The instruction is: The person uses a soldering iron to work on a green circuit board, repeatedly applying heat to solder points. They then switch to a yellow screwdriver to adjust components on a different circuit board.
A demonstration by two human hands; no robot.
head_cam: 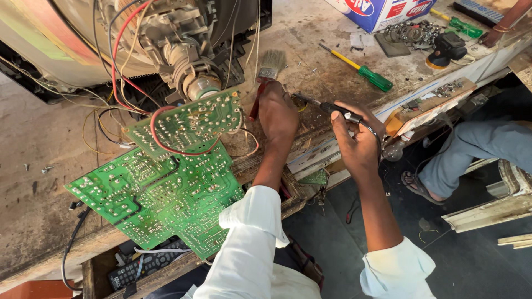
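Nearest the camera, white sleeves ran out to both hands over the front edge of the table.

Left hand: grip closed around the red handle of a paintbrush, bristles pointing away from the body and resting just above the worn table surface. Held low on the handle, likely for short sweeping strokes.

Right hand: grip closed on the dark handle of a soldering iron, held pen-fashion, metal tip aimed left toward the spot just beside the left hand. Its cord looped back over the wrist, out of the way of the tip. What the tip touched could not be made out.

Left of the hands: two green circuit boards, solder side up and overlapping, the larger one overhanging the table edge. A red wire and other leads tied them to the tube neck behind, which probably explains why they lay so close to it.

Below the edge: an open drawer with a remote control.

Farther back: rear of a picture tube. To the right, a green-handled screwdriver, and a blue-and-white carton at the far edge.

Right side: another person's trousered leg and sandalled foot.
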